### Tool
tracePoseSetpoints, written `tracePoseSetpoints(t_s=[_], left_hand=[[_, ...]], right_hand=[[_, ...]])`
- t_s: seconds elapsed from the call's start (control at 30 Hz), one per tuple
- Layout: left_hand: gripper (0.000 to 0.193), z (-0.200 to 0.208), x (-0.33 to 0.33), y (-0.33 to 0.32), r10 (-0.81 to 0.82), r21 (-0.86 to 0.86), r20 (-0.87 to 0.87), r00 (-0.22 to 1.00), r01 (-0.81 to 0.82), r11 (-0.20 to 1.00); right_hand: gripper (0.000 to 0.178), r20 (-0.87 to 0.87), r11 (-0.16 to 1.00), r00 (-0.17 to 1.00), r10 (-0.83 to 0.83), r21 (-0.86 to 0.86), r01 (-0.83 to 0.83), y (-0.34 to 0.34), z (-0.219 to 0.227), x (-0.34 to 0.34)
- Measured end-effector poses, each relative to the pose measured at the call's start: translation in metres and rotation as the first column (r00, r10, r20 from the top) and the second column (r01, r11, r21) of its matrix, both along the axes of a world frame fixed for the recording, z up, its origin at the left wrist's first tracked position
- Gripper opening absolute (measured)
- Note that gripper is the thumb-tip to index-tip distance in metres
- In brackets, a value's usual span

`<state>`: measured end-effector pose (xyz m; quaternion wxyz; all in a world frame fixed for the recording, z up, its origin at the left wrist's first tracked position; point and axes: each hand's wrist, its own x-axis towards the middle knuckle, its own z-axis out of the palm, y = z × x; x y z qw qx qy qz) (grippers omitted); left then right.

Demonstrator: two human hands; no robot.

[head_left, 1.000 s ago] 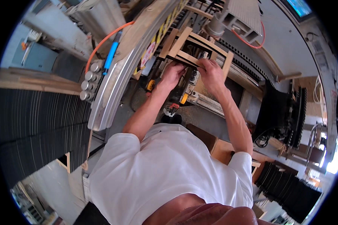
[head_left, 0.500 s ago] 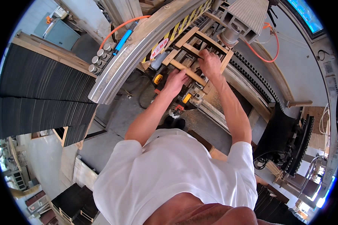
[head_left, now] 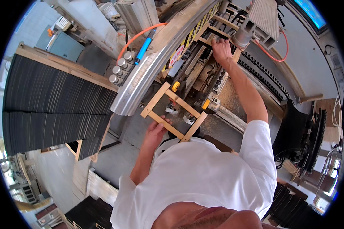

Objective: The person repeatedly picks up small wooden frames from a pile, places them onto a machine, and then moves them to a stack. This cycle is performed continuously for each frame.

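Observation:
Close to my waist, my left hand [head_left: 155, 133] grips a four-sided light wooden frame [head_left: 194, 127] by its near rail. The frame is tilted and apart from the machine. Farther off, my right hand [head_left: 221, 50] reaches into the machine with fingers curled over the near rail of a second wooden frame [head_left: 202, 32]; my hand partly hides that frame. The second frame sits on the machine bed [head_left: 198, 63], below a metal cylinder head [head_left: 241, 38]. Yellow knobs [head_left: 176, 86] lie just beyond the frame in my left hand.
A curved metal guard rail [head_left: 141, 82] runs along the left, with a blue pen-like tool [head_left: 143, 51] and metal knobs on it. Tall stacks of black-edged boards [head_left: 57, 99] stand farther left. Sawdust [head_left: 233, 95] covers the machine's right side, beside toothed tracks [head_left: 262, 72].
My left hand has drawn a wooden frame off the machine and back toward my waist. My right hand has moved farther away, onto another frame in the machine.

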<state>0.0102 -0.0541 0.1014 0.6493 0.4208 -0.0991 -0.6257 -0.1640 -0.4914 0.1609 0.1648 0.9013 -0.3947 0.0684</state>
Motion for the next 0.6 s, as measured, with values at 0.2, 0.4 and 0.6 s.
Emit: tracePoseSetpoints(t_s=[0.2, 0.4, 0.6], left_hand=[[0.029, -0.034, 0.055, 0.029, 0.062, 0.051, 0.021, 0.998, -0.063, 0.997], [0.034, -0.058, 0.082, 0.046, 0.149, 0.126, 0.021, 0.989, -0.15, 0.981], [0.033, -0.079, 0.072, 0.04, 0.256, 0.185, -0.011, 0.967, -0.25, 0.951]], right_hand=[[0.023, -0.225, 0.99, 0.964, -0.142, -0.04, 0.137, -0.034, 0.013, 0.023], [0.023, -0.224, 0.975, 0.949, -0.22, -0.021, 0.221, -0.086, 0.001, 0.022], [0.023, -0.154, 0.989, 0.98, -0.128, 0.055, 0.138, -0.12, -0.005, 0.013]])
